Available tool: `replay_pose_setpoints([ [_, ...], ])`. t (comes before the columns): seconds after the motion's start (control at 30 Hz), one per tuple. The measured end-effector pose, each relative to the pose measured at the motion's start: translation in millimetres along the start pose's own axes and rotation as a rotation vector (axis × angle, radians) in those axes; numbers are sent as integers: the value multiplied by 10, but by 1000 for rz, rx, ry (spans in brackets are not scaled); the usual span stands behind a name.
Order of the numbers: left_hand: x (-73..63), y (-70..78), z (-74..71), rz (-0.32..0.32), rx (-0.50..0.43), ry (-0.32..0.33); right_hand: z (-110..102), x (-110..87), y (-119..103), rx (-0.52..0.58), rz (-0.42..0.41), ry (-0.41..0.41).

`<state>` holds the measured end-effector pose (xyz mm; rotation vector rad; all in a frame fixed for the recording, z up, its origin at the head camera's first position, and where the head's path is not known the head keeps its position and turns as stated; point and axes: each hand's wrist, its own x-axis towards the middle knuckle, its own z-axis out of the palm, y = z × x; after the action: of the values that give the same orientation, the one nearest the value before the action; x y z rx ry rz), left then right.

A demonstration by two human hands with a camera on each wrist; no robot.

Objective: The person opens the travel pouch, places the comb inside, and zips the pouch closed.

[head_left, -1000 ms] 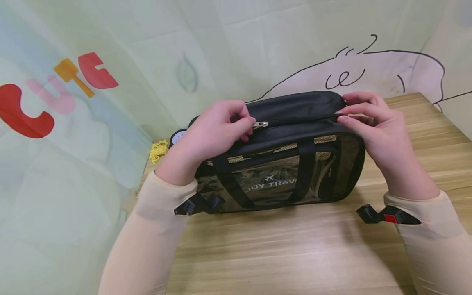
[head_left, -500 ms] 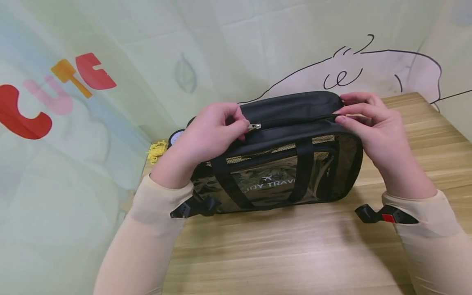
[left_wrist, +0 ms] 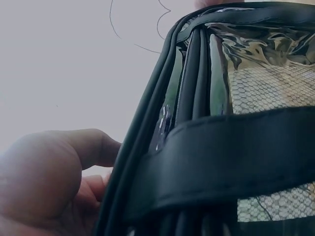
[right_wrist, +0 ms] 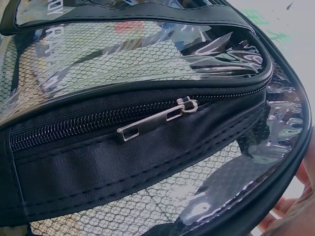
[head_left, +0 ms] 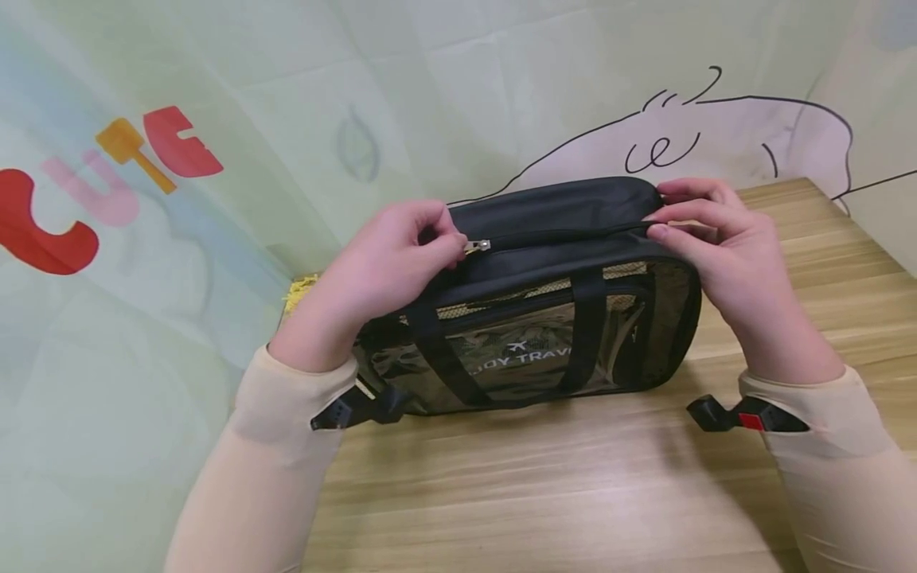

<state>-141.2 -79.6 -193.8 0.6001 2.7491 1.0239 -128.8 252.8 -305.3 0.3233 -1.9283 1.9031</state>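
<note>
A black travel bag [head_left: 552,203] with clear panels, mesh and white lettering stands upright on the table. At its top zip, my left hand [head_left: 387,259] pinches the silver zipper pull [head_left: 478,246] between thumb and finger. My right hand [head_left: 741,251] holds the top's right end, thumb and fingertips pinching the edge by the seam. On the front pocket, a second metal zipper pull [right_wrist: 152,120] lies flat in the right wrist view, untouched. The left wrist view shows the curled left hand [left_wrist: 54,172] behind the bag's dark edge; its fingertips are hidden there.
The bag's black strap [head_left: 589,334] hangs down its front. Yellow strands [head_left: 299,286] lie behind my left forearm. Wood-grain table [head_left: 544,485] extends in front of the bag, and a printed curtain [head_left: 286,119] closes off the back and left.
My left hand has drawn the zipper pull leftward along the top of the bag. My right hand keeps its hold. The round white-faced item near the yellow strands is now hidden by the left arm.
</note>
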Motion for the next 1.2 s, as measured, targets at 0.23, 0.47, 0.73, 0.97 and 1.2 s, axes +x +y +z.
replay_pose_setpoints([
  [0.23,-50,-54,-47,1,-3,8,-10,10,4,-37,7,0],
  [0.47,-133,-74,-84,-9,6,45,-8,5,9,-49,2,-4],
  [0.73,-209,-147,-178,-50,-10,81,7,7,10,-49,8,-6],
  [0.97,-259,-194,-194,-21,-15,131,6,3,3,-60,8,2],
  [1.2,-348,-267,-247,-42,-61,154,12,-9,-4,-16,13,5],
])
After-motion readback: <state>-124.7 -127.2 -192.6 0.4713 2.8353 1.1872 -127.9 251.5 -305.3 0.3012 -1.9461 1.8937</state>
